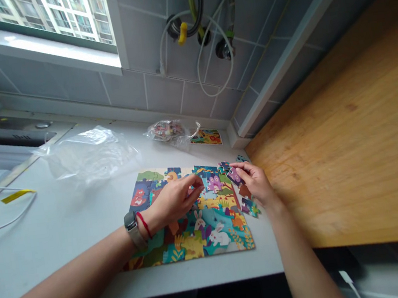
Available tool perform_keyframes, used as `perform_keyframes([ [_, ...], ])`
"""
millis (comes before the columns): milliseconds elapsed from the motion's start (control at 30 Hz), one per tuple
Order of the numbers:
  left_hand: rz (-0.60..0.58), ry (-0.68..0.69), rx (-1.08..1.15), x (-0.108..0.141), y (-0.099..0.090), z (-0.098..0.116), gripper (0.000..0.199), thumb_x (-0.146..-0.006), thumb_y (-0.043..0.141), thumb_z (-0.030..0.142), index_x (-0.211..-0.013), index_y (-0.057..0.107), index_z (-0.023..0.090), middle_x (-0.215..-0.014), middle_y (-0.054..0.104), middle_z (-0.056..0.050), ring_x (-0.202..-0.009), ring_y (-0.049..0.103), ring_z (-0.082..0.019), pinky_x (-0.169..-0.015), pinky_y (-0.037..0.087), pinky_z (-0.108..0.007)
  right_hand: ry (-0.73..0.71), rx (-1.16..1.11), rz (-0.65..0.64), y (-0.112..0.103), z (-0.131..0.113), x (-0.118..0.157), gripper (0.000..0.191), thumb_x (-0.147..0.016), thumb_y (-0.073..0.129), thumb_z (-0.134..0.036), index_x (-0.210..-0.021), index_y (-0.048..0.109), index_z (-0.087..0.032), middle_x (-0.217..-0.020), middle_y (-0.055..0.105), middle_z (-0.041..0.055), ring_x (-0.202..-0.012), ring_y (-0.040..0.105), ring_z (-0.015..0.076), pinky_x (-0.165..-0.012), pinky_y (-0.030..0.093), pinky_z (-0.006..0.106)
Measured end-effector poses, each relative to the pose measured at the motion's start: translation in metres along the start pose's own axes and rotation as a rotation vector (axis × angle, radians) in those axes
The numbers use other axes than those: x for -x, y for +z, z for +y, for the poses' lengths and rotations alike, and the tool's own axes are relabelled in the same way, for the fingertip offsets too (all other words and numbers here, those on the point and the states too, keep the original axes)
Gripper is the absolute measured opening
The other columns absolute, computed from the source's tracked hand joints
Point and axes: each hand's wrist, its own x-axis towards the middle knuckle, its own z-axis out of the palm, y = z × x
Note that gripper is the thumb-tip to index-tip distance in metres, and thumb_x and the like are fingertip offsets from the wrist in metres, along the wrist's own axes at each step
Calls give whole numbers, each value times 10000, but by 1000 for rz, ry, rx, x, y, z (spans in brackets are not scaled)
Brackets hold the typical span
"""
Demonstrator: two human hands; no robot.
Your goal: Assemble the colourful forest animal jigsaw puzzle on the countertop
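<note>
A colourful jigsaw puzzle (216, 234) with rabbits and other animals lies on the white counter. My left hand (181, 194), with a watch and a red string at the wrist, is over the puzzle's upper middle. Its fingers are bent together, and whatever they may hold is hidden. At the puzzle's upper right corner, my right hand (253, 178) pinches a purple puzzle piece (234, 176) between thumb and fingers. Several loose pieces (250, 206) lie along the right edge, partly beneath and beside this hand.
Clear plastic wrapping (90, 152) spreads over the counter (69, 247) at the left. Behind the puzzle are a plastic bag (167, 130) with contents and a small picture card (206, 137). A wooden panel (358, 148) borders the right side. A white cable (12, 221) lies far left.
</note>
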Motion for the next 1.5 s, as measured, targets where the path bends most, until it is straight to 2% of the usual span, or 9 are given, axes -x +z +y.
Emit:
perform_keyframes([
  [167,-49,217,-187,1,-1,-5,209,-1055,540,312,-1151,687,200,-1227,714,-122,-1142,644,-268,-987,535,-431,55,114,-123,0,10,-1,296,-873,680,-410,-1027,826,-202,-968,790,79,-822,703,227,-771,562,364],
  [267,-132,276,-285,3,2,-9,351,-1051,569,420,-1332,666,232,-1508,580,-137,-1428,486,-350,-1155,442,-546,39,159,-56,8,9,-1,260,-852,697,-415,-931,815,-198,-894,803,75,-799,713,235,-765,558,364],
  [400,-272,228,-414,3,10,-10,608,-1033,499,643,-1533,533,299,-1708,356,-89,-1571,291,-420,-1244,285,-643,39,150,21,12,8,-2,239,-810,734,-432,-821,779,-198,-788,786,64,-721,705,228,-707,550,343],
  [467,-318,201,-433,2,13,-10,677,-1034,426,701,-1582,473,308,-1729,312,-62,-1594,239,-412,-1268,228,-637,41,138,50,12,8,-3,233,-795,748,-433,-797,769,-201,-770,780,61,-704,700,226,-687,543,334],
  [633,-361,191,-416,0,14,-8,729,-1032,367,735,-1600,454,286,-1705,362,-57,-1599,225,-410,-1268,207,-638,55,123,77,16,6,-1,255,-795,760,-462,-790,754,-208,-749,765,54,-669,680,221,-656,529,328],
  [833,-348,194,-410,1,13,-5,696,-1026,402,730,-1572,493,307,-1674,423,-88,-1582,281,-404,-1263,198,-647,-94,282,110,21,6,-1,189,-858,716,-377,-768,738,-213,-799,714,46,-688,655,197,-703,538,325],
  [1067,-335,206,-398,1,13,-6,678,-1026,416,723,-1558,505,312,-1652,457,-98,-1563,327,-394,-1254,215,-649,-181,324,2,17,3,0,83,-898,712,-263,-881,779,-216,-904,727,57,-829,695,221,-802,558,346],
  [1333,-331,217,-416,0,13,-7,666,-1038,397,710,-1561,499,310,-1648,462,-92,-1550,349,-385,-1244,242,-634,-174,435,-252,3,-1,2,216,-898,789,-276,-1108,836,-263,-1167,735,81,-1151,651,278,-1088,495,457],
  [1500,-311,227,-413,1,15,-9,655,-1033,409,712,-1548,514,321,-1641,472,-84,-1554,343,-371,-1251,231,-606,-166,506,-262,0,0,3,214,-937,745,-248,-1122,839,-299,-1252,709,82,-1205,615,290,-1129,471,493],
])
